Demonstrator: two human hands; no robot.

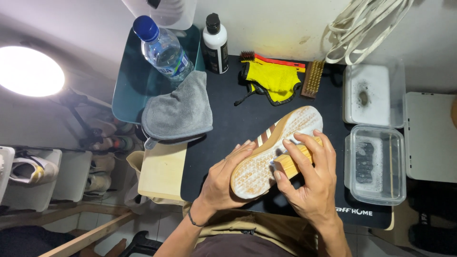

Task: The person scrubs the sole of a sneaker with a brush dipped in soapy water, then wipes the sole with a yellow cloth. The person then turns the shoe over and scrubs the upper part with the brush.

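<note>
A sneaker (pixel 266 147) lies sole-up on its side over the black mat (pixel 238 119), its tan rubber sole covered in white foam. My left hand (pixel 223 183) grips the shoe at the heel end from the left side. My right hand (pixel 309 178) is closed around a wooden-backed brush (pixel 290 162) pressed against the middle of the sole.
Two clear plastic tubs (pixel 373 164) with soapy water sit at the right, a lid (pixel 431 138) beside them. At the back lie a yellow cloth (pixel 273 78), two brushes (pixel 313 78), a white bottle (pixel 215 45), a water bottle (pixel 164 50) and a grey cloth (pixel 178 112).
</note>
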